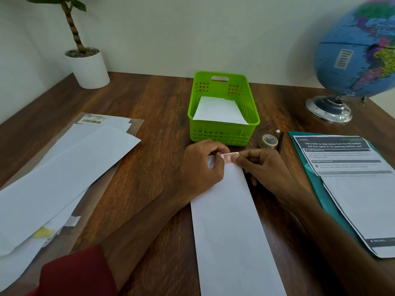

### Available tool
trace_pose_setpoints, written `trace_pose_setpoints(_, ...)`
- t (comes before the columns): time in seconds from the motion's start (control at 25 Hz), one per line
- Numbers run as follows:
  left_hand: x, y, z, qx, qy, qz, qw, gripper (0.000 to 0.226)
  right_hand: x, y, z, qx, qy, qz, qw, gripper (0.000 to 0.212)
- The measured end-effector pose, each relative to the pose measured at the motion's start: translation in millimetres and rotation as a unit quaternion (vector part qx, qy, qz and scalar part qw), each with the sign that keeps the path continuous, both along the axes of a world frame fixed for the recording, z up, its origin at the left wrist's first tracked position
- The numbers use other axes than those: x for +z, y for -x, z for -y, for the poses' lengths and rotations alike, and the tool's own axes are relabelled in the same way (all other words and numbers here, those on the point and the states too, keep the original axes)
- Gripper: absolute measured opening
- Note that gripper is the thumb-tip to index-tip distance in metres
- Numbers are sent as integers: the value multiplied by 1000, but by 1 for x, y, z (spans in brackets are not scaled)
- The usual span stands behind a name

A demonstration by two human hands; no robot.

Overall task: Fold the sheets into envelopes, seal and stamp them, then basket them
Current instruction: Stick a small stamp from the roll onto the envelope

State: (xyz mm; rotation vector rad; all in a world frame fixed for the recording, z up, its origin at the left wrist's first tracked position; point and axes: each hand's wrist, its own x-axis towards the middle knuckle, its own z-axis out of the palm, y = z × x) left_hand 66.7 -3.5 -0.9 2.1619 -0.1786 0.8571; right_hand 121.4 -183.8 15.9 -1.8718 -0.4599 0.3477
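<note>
- The left hand (203, 165) lies knuckles up, fingers curled, its fingertips pinching the left end of a small stamp (229, 158).
- The right hand (265, 167) mirrors it, thumb and forefinger seemingly nipping the stamp's right end.
- Both forearms reach forward and converge; a red sleeve (77, 272) covers the left upper arm.
</note>
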Motion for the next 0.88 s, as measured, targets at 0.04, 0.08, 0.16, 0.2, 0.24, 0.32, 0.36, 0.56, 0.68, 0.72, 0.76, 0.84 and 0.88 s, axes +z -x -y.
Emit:
trace_pose_setpoints(0.04,1,0,1,2,11,-4,1000,18,-1,0,0,-5,-2,2,1000,15)
trace_pose_setpoints(0.08,1,1,1,4,22,-12,1000,15,-1,-1,0,-9,-1,3,1000,15)
trace_pose_setpoints(0.16,0,2,1,12,34,-35,999,9,-2,-1,1,-2,1,8,1000,16)
trace_pose_setpoints(0.2,-1,2,1,17,35,-47,998,12,-2,0,1,7,3,14,1000,16)
trace_pose_setpoints(0.24,-2,2,1,23,34,-56,998,15,-2,1,1,14,5,21,1000,16)
trace_pose_setpoints(0.32,-2,1,1,29,31,-65,997,18,-2,1,0,18,2,27,999,16)
trace_pose_setpoints(0.36,-1,1,2,27,31,-66,997,17,-3,1,-1,16,-3,27,1000,16)
trace_pose_setpoints(0.56,0,1,2,4,28,-101,995,13,-7,-3,-1,-29,-3,22,999,16)
trace_pose_setpoints(0.68,-2,1,-2,34,-8,-119,992,21,-8,-4,1,-31,-11,19,999,15)
trace_pose_setpoints(0.72,-1,1,-3,33,-19,-128,991,24,-8,-4,0,-29,-10,20,999,16)
trace_pose_setpoints(0.76,0,1,-4,24,-19,-139,990,24,-10,-4,0,-26,-7,20,999,16)
trace_pose_setpoints(0.84,1,1,-5,4,-1,-151,988,23,-11,-6,-1,-18,-7,11,1000,17)
trace_pose_setpoints(0.88,1,1,-5,1,6,-150,989,23,-11,-7,-1,-10,-8,1,1000,19)
